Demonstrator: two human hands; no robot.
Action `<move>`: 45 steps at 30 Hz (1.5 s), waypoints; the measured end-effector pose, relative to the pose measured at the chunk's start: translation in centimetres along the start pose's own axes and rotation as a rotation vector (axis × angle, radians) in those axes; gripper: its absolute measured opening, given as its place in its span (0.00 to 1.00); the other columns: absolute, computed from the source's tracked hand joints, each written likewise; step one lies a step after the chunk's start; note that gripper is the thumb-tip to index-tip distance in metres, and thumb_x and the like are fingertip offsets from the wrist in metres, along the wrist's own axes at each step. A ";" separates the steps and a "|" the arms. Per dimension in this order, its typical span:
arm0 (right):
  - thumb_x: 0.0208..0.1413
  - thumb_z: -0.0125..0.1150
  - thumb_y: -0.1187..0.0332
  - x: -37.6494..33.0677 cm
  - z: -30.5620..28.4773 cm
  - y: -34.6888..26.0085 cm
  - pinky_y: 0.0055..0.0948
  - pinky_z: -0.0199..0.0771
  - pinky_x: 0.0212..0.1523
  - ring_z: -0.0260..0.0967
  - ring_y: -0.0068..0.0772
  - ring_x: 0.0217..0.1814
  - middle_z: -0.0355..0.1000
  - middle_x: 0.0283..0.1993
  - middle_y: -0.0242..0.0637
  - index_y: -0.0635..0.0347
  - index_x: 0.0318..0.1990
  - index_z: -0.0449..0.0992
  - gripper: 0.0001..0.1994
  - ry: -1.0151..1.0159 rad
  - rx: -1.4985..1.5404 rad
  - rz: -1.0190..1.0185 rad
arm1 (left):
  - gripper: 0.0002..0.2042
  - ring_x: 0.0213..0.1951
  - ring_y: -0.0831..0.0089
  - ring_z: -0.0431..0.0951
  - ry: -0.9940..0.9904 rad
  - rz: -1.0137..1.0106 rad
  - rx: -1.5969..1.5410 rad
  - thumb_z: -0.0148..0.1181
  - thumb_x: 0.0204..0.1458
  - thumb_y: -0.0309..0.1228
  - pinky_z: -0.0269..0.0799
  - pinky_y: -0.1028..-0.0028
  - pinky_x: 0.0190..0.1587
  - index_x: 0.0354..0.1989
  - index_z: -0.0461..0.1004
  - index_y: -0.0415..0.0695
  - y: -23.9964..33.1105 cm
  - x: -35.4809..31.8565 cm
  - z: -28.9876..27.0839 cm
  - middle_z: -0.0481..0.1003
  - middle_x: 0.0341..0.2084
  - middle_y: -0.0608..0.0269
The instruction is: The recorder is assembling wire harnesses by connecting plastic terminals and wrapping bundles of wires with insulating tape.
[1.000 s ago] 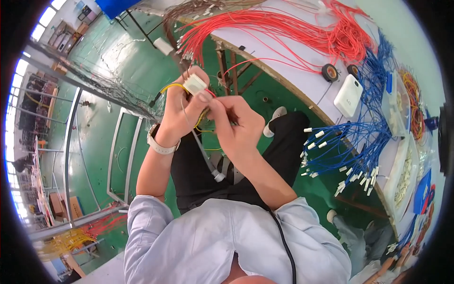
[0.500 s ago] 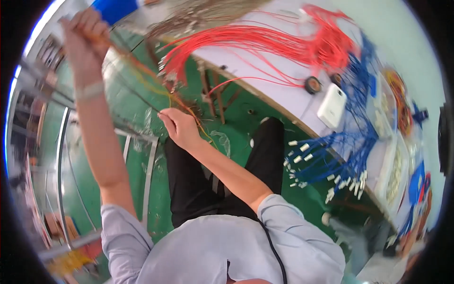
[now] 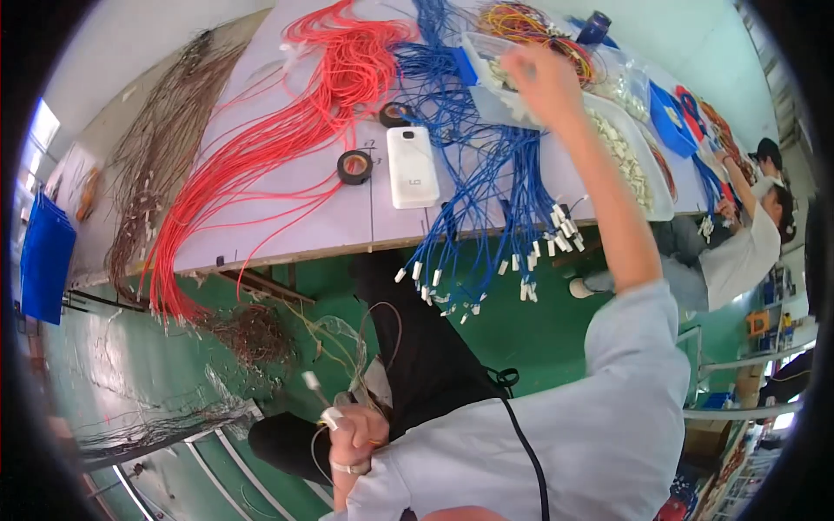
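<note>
Down near my lap, my left hand (image 3: 358, 431) is closed around a bundle of thin wires (image 3: 358, 365), yellowish and dark. A white connector (image 3: 312, 380) sticks out beyond its fingers, and another white connector (image 3: 332, 418) lies against them. My right hand (image 3: 547, 82) is stretched over the table, at a clear plastic tray (image 3: 508, 106) holding small pale connectors. Its fingers bend down toward the tray and are slightly blurred; whether anything is in them is hidden.
Red wires (image 3: 252, 152) drape over the table's (image 3: 300, 217) edge, as do blue wires (image 3: 486, 187) with white connectors. A white phone-like device (image 3: 412, 169) lies beside black tape rolls (image 3: 354, 167). Another tray (image 3: 621, 156) holds pale pieces. A co-worker (image 3: 738, 252) sits at right; metal frames (image 3: 234, 469) stand lower left.
My view has swung right toward the table. My left hand has come from far left down to my lap with wires in it. My right hand has let go of a dark wire and reached the tray.
</note>
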State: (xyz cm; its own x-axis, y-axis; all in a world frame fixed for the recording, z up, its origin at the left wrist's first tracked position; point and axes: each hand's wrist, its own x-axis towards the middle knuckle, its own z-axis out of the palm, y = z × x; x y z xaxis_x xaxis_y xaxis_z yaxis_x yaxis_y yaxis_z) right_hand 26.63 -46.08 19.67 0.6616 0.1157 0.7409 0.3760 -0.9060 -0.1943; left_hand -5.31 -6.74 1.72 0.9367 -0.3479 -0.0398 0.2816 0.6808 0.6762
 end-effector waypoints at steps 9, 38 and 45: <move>0.45 0.54 0.64 4.7 15.5 24.9 0.43 0.73 0.37 0.75 0.50 0.33 0.75 0.29 0.55 0.67 0.26 0.79 0.13 -0.667 -0.617 0.031 | 0.33 0.27 0.68 0.56 0.155 0.462 0.258 0.26 0.62 0.58 0.59 0.70 0.35 0.08 0.52 0.51 5.5 1.2 3.1 0.55 0.17 0.69; 0.46 0.58 0.80 -14.2 15.4 -36.5 0.33 0.70 0.51 0.70 0.37 0.48 0.73 0.44 0.39 0.61 0.44 0.74 0.15 -0.566 0.783 -0.645 | 0.29 0.13 0.88 0.44 0.345 0.300 -0.099 0.35 0.63 0.50 0.38 0.81 0.16 0.37 0.74 0.33 7.8 -3.6 -6.2 0.47 0.11 0.81; 0.46 0.59 0.68 -16.7 28.6 -39.9 0.42 0.71 0.42 0.73 0.41 0.38 0.75 0.31 0.36 0.57 0.31 0.77 0.06 -0.851 -0.152 -1.159 | 0.28 0.12 0.88 0.44 0.366 0.429 -0.268 0.36 0.63 0.49 0.40 0.83 0.14 0.43 0.75 0.32 8.8 -4.2 -6.3 0.48 0.11 0.80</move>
State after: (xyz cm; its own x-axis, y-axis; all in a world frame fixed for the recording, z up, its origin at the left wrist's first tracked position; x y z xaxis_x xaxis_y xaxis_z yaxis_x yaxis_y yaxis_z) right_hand 19.13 -0.19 -3.35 0.2368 0.9549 -0.1793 0.9233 -0.1637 0.3474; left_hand -5.48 4.77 3.24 0.9752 0.2032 -0.0877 -0.1371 0.8656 0.4815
